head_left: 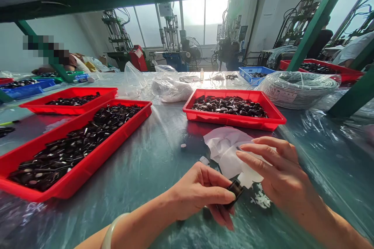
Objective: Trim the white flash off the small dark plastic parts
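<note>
Green table [163,140], one white paper [223,146], three nearer red trays [230,120]: two left of the paper, one just behind.
One coil [309,95] behind and right of the paper, its label [282,95] unreadable; left hand [195,190] pinches one black part [236,189] just before the paper; right hand [288,177], fingers loosely spread, hangs over it, contact unclear.

The left hand [201,192] partly hides the black piece [238,187]; bottom edge crops the bangle [111,229].
</note>
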`<control>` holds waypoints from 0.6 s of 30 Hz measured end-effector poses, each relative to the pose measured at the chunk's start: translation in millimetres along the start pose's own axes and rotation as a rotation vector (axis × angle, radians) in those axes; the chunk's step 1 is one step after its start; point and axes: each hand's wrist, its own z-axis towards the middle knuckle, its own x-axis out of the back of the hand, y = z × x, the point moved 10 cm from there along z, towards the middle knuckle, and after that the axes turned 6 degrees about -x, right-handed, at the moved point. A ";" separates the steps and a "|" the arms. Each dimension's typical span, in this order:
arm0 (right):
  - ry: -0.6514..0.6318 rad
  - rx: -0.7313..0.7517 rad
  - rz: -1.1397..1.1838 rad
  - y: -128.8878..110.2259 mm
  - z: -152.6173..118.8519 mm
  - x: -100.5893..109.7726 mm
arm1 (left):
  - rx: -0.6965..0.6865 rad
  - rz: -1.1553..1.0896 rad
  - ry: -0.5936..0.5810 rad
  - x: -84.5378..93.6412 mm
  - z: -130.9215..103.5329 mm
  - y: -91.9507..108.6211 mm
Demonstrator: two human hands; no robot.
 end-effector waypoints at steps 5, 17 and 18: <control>0.028 -0.018 -0.065 1.1 -3.5 -2.4 | 0.032 -0.008 -0.010 -1.8 -0.8 -5.0; 0.021 0.019 -0.109 -1.8 -5.9 -4.0 | 0.011 -0.008 0.015 1.5 0.5 -4.0; 0.022 0.007 -0.100 -0.4 -5.5 -3.6 | 0.010 -0.008 0.016 1.9 0.5 -3.8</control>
